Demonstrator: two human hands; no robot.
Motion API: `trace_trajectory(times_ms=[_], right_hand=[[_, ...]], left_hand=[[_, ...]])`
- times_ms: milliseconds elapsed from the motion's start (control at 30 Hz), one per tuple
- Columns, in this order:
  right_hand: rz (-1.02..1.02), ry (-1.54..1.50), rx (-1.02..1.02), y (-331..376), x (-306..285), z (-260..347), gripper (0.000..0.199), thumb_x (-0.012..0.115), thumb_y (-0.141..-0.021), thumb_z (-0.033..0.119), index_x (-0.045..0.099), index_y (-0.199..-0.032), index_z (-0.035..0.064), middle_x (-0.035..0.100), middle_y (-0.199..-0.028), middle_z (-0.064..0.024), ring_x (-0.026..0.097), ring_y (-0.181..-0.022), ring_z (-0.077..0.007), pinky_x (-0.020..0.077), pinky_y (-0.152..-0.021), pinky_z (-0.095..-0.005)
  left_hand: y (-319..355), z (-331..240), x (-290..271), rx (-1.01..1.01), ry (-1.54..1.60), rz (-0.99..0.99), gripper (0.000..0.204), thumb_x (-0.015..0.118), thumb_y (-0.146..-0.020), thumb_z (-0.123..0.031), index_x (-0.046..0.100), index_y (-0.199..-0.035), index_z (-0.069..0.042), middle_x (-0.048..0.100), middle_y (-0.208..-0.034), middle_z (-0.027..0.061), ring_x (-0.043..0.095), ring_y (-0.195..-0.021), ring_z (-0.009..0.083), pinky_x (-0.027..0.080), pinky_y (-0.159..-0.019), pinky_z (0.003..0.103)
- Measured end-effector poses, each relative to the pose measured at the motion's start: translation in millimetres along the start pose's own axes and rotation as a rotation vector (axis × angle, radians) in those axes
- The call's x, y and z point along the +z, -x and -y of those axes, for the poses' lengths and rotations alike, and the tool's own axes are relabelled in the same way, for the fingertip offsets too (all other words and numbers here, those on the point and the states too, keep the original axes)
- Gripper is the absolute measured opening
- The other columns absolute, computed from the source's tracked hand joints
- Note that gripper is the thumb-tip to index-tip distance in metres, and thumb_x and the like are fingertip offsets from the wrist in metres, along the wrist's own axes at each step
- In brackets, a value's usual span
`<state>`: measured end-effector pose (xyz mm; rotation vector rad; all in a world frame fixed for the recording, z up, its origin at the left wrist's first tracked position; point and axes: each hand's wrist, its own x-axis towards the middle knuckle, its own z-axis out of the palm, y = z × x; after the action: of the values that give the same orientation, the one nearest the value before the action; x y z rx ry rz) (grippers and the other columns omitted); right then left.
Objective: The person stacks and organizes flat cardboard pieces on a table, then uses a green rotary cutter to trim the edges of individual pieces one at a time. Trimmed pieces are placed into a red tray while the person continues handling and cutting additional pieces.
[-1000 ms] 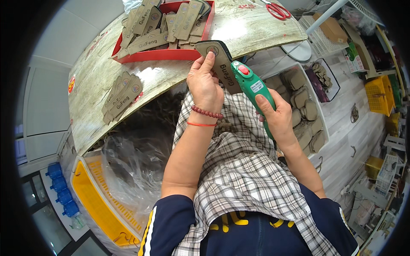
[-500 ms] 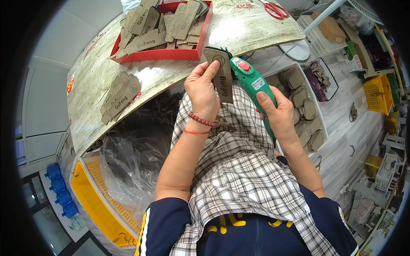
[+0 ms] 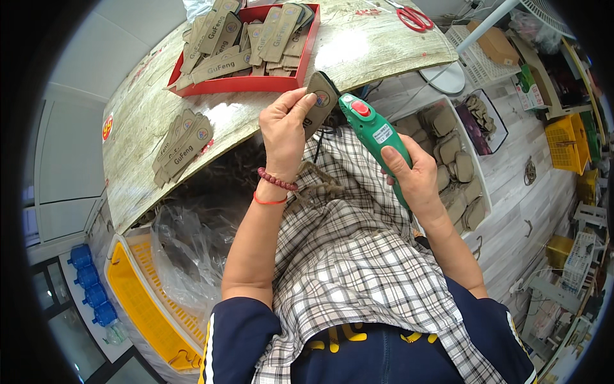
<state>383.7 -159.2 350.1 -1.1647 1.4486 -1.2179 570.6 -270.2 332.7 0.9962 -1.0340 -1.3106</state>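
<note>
Pinched between thumb and fingers of my left hand (image 3: 283, 131) is a flat brown strip (image 3: 325, 102) with a rounded end and dark print. It hangs tilted just past the table's front edge. My right hand (image 3: 417, 176) is wrapped round a green electric hand cutter (image 3: 368, 121) with a red button. The cutter's head is beside the strip's right edge; whether the blade touches it I cannot tell. Grey-brown trimmings (image 3: 313, 182) lie on the checked apron (image 3: 358, 256) below. A small fan of similar strips (image 3: 185, 146) rests on the table to the left.
A red box (image 3: 236, 88) full of strips stands on the wooden table (image 3: 275, 102), red-handled scissors (image 3: 416, 19) at its far right. To my right is a white bin (image 3: 483, 185) of brown pieces. Below left are a yellow basket (image 3: 137, 301) and a clear plastic bag (image 3: 188, 256).
My left hand has moved left and turned, so the strip now slants with its lower end toward the left. The cutter has shifted slightly left and down. Trimmings on the apron show more.
</note>
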Motion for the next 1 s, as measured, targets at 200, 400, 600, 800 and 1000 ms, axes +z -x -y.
trace_trajectory(times_ms=[200, 400, 600, 800, 1000], right_hand=[[0.009, 0.012, -0.012, -2.9, -1.8, 4.0, 0.047, 0.066, -0.09, 0.04, 0.063, -0.111, -0.0009, 0.055, -0.069, 0.0013, 0.048, -0.055, -0.0047, 0.0398, -0.049, -0.0214], [0.026, 0.004, 0.0, -5.5, -2.3, 7.5, 0.046, 0.066, -0.09, 0.04, 0.063, -0.111, -0.0008, 0.055, -0.069, 0.0012, 0.048, -0.055, -0.0045, 0.0399, -0.049, -0.0213], [0.034, -0.013, 0.042, -10.7, 4.3, 5.9, 0.041, 0.066, -0.091, 0.035, 0.063, -0.112, -0.0001, 0.056, -0.074, 0.0013, 0.049, -0.058, -0.0042, 0.0411, -0.05, -0.0212], [0.055, 0.003, 0.027, -10.7, 7.7, -0.9, 0.043, 0.064, -0.091, 0.038, 0.063, -0.11, -0.0004, 0.055, -0.073, 0.0008, 0.048, -0.058, -0.0048, 0.0416, -0.051, -0.0222], [0.037, 0.033, 0.05, -10.9, 0.6, -11.8, 0.046, 0.065, -0.091, 0.04, 0.062, -0.109, -0.0012, 0.054, -0.071, 0.0009, 0.049, -0.058, -0.0056, 0.0417, -0.051, -0.0233]], left_hand=[[3.5, -1.5, -1.5, 0.057, -0.166, 0.055, 0.012, 0.068, -0.085, -0.002, 0.07, -0.095, 0.005, 0.068, -0.086, 0.0019, 0.059, -0.076, 0.0066, 0.048, -0.069, 0.021], [-7.2, -7.5, -18.0, 0.18, -0.38, 0.212, 0.013, 0.067, -0.085, -0.004, 0.069, -0.095, 0.005, 0.064, -0.08, 0.0038, 0.057, -0.073, 0.0086, 0.045, -0.067, 0.023], [-14.3, -42.3, -65.9, 0.095, -0.681, 0.32, 0.013, 0.064, -0.087, -0.005, 0.068, -0.095, 0.004, 0.062, -0.081, 0.0006, 0.055, -0.077, 0.0078, 0.043, -0.071, 0.022], [-40.3, -46.5, -168.3, -0.053, -0.88, 0.031, 0.018, 0.068, -0.082, -0.014, 0.07, -0.093, 0.0, 0.063, -0.086, 0.0075, 0.06, -0.081, 0.019, 0.046, -0.076, 0.03], [-80.9, -41.3, -150.1, 0.56, -1.136, -0.313, 0.009, 0.069, -0.078, -0.011, 0.067, -0.085, -0.007, 0.062, -0.086, 0.0069, 0.058, -0.085, 0.0267, 0.044, -0.081, 0.039]])
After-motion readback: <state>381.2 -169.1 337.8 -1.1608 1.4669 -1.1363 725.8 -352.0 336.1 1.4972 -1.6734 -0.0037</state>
